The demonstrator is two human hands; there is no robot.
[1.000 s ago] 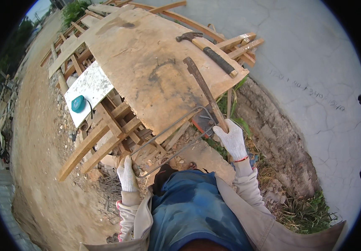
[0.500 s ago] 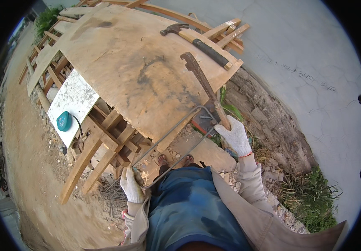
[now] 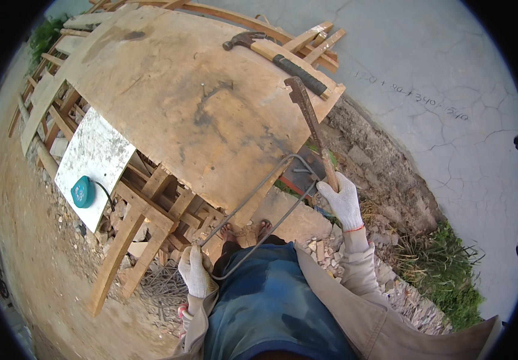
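My left hand point(image 3: 194, 270), in a white knit glove, is closed around one end of a bent steel rod frame point(image 3: 241, 204), a long rectangular loop like a rebar stirrup. The loop slants up and right, its far end over the plywood's near right corner. In my right hand point(image 3: 344, 204), also gloved, is the lower end of a rusty rebar bending bar point(image 3: 311, 119) with a notched head. The bar points up toward a claw hammer point(image 3: 298, 73) lying on the plywood sheet point(image 3: 145, 108). Near the loop's far end, the rod's short hooked end lies close to my right hand.
A teal tape measure point(image 3: 83, 192) rests on a white board point(image 3: 100, 150) to the left. Wooden beams point(image 3: 118, 258) stick out below the plywood. A cracked grey wall point(image 3: 427, 72) stands at right, with rubble and grass point(image 3: 439, 264) along its foot. Tangled wire lies at lower left.
My left hand has come slightly down and right, my right hand slightly right and down, with the loop and bending bar still held. The view has shifted a little.
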